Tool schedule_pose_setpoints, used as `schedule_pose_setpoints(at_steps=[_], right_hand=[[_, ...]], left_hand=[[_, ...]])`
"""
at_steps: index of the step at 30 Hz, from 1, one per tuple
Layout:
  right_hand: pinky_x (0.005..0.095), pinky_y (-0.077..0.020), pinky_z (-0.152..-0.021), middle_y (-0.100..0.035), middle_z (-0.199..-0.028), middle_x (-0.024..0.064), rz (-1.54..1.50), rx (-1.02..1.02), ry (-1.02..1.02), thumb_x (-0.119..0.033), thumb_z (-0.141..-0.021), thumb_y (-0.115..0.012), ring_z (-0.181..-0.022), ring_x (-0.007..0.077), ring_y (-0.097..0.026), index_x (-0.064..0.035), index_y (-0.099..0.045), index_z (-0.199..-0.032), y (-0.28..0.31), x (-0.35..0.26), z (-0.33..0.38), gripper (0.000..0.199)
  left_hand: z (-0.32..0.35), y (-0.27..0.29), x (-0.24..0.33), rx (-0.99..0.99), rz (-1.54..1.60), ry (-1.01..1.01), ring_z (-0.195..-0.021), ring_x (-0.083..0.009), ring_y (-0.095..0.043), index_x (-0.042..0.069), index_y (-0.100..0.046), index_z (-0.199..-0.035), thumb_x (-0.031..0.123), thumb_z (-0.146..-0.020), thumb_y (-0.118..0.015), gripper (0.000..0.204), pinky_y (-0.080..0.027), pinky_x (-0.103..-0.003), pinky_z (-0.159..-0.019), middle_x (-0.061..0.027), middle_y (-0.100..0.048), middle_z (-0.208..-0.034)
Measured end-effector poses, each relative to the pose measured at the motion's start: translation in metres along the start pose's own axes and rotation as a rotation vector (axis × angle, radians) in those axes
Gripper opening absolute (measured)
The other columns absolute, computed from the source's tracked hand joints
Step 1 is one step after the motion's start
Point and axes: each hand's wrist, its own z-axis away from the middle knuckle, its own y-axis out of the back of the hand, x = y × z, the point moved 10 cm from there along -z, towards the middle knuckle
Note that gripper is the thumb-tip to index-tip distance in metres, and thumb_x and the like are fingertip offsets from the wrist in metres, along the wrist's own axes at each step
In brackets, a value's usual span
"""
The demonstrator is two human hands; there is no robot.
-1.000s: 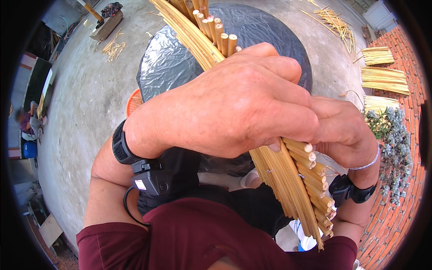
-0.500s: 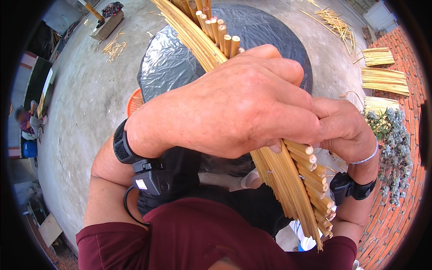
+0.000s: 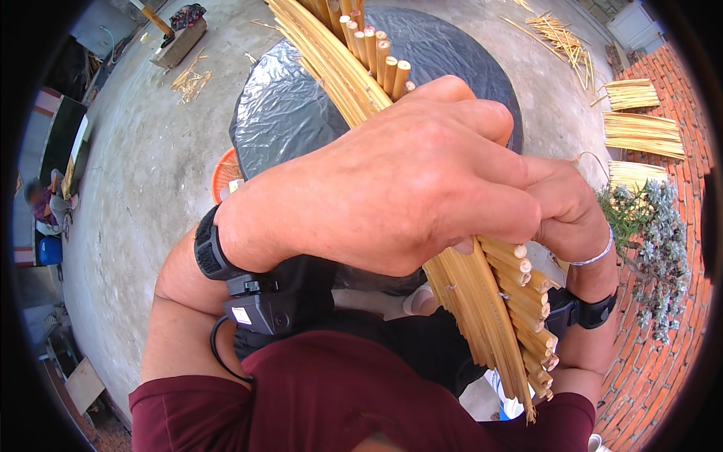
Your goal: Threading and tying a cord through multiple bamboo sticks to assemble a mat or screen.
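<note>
A thick bundle of pale yellow bamboo sticks (image 3: 489, 301) runs from the top middle of the view down to the lower right, held close under the camera. My left hand (image 3: 384, 188) is wrapped over the bundle's middle, fingers closed around it. Just to its right, my right hand (image 3: 565, 211) grips the same bundle; a thin bracelet circles that wrist. Cut round stick ends show above the left hand and below the right hand. Each wrist carries a black strapped device.
A large round black plastic-covered surface (image 3: 301, 105) lies below on the grey concrete floor. Flat bundles of sticks (image 3: 640, 132) rest by a red brick strip on the right, beside a grey-green plant (image 3: 655, 248). Loose sticks (image 3: 188, 79) lie upper left. A person (image 3: 41, 200) sits far left.
</note>
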Motion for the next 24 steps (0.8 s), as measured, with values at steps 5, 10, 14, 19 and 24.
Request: schedule_pose_setpoints(at_steps=[5, 10, 14, 19, 24], right_hand=[[0.0303, -0.042, -0.055, -0.052, -0.07, 0.0051, -0.006, 0.009, 0.02, -0.007, -0.073, -0.069, -0.063, 0.0218, -0.053, -0.003, -0.061, -0.076, -0.003, -0.016, -0.006, 0.009], [0.0301, -0.042, -0.056, -0.052, -0.069, 0.0048, 0.075, 0.045, -0.015, -0.01, -0.075, -0.068, -0.065, 0.0212, -0.054, -0.0035, -0.059, -0.074, 0.0, -0.014, -0.004, 0.011], [0.0292, -0.0414, -0.056, -0.053, -0.069, 0.0049, 0.074, -0.062, -0.044, -0.011, -0.075, -0.068, -0.065, 0.0202, -0.054, -0.0039, -0.059, -0.073, 0.009, -0.003, -0.003, 0.011], [0.0292, -0.0421, -0.054, -0.056, -0.067, 0.005, 0.011, -0.08, -0.105, -0.011, -0.075, -0.067, -0.061, 0.0194, -0.056, -0.0036, -0.06, -0.071, 0.006, 0.006, -0.002, 0.011], [0.0285, -0.0435, -0.053, -0.058, -0.066, 0.0053, 0.073, -0.064, -0.063, -0.007, -0.075, -0.066, -0.06, 0.0195, -0.059, -0.0031, -0.061, -0.073, 0.01, 0.0, 0.0, 0.007]], left_hand=[[0.001, 0.001, 0.002, -0.022, -0.019, 0.053, -0.067, -0.0209, -0.042, 0.01, -0.059, -0.078, 0.005, -0.062, -0.065, 0.018, -0.029, -0.033, -0.062, 0.0022, -0.05, -0.072], [0.006, 0.001, -0.002, -0.046, -0.057, 0.095, -0.068, -0.0201, -0.044, 0.012, -0.059, -0.077, 0.006, -0.062, -0.065, 0.017, -0.03, -0.032, -0.063, 0.0029, -0.05, -0.072], [0.005, 0.005, -0.001, -0.01, -0.055, 0.098, -0.069, -0.0198, -0.044, 0.013, -0.057, -0.074, 0.007, -0.062, -0.065, 0.016, -0.03, -0.032, -0.063, 0.0036, -0.051, -0.073], [0.006, 0.004, -0.002, -0.011, -0.038, 0.106, -0.069, -0.0196, -0.044, 0.014, -0.057, -0.073, 0.007, -0.062, -0.065, 0.015, -0.03, -0.032, -0.063, 0.0041, -0.051, -0.072], [0.004, 0.002, -0.003, -0.021, -0.058, 0.089, -0.068, -0.019, -0.044, 0.014, -0.057, -0.074, 0.007, -0.062, -0.065, 0.016, -0.029, -0.032, -0.063, 0.0046, -0.051, -0.072]])
